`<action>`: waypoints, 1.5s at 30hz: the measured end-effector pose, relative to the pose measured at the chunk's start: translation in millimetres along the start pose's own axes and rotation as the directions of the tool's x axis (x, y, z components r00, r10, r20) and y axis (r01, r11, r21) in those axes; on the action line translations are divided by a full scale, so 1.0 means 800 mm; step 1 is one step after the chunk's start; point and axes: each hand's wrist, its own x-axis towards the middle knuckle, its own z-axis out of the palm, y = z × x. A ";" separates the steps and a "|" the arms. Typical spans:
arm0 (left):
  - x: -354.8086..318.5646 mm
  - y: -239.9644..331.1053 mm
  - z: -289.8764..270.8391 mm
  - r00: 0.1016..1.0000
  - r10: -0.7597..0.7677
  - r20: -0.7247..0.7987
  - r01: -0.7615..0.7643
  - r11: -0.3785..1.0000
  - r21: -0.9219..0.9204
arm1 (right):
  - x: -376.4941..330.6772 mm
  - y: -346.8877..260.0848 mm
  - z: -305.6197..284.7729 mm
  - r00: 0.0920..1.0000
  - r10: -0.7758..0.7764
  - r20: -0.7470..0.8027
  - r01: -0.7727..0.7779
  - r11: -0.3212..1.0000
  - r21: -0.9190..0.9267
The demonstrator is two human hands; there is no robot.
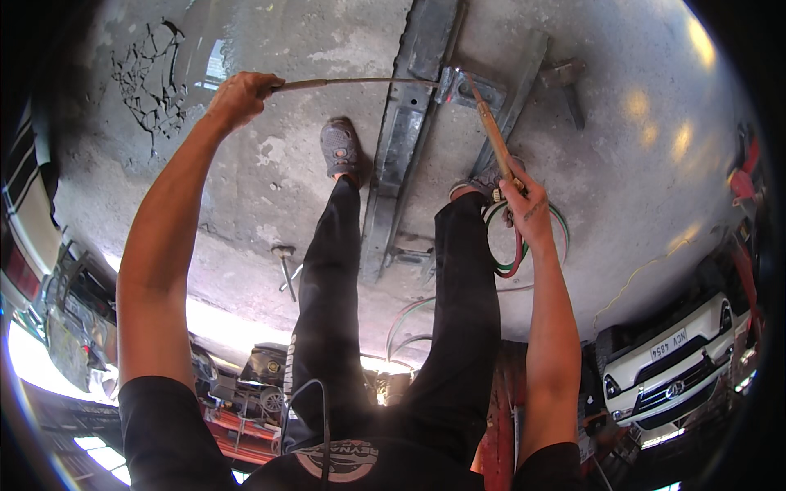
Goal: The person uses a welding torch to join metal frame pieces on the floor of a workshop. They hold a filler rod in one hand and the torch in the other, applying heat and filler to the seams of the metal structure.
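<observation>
My left hand (239,100), stretched out to the left, is closed round the thicker end of a long thin metal rod (368,80). The rod's far end meets a small steel bracket (471,88), where a red glowing spot shows. In my right hand (526,200) is a brass gas torch (490,127), its tip close to the same bracket. Red and green hoses (521,255) loop down from the torch's rear. The bracket lies between a long dark steel channel (403,123) and a shorter steel bar (524,82).
A hammer (566,83) lies right of the bar on the concrete floor (639,188). A T-shaped tool (285,266) lies near my left leg. My shoes (340,147) straddle the channel. Black fragments (151,86) lie far left. A white vehicle (671,368) stands at the right.
</observation>
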 end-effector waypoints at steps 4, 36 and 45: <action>-0.001 0.003 -0.001 1.000 -0.025 0.013 0.025 1.000 -0.007 | -0.002 -0.005 0.001 1.000 0.012 0.003 -0.012 1.000 0.012; 0.001 -0.009 0.009 0.999 0.022 -0.025 -0.022 1.000 0.004 | -0.013 0.007 -0.002 0.999 0.023 0.033 -0.022 1.000 -0.021; -0.001 0.000 0.005 1.000 -0.022 0.005 0.022 1.000 0.001 | -0.020 0.019 -0.002 0.997 0.045 0.057 -0.044 0.999 -0.009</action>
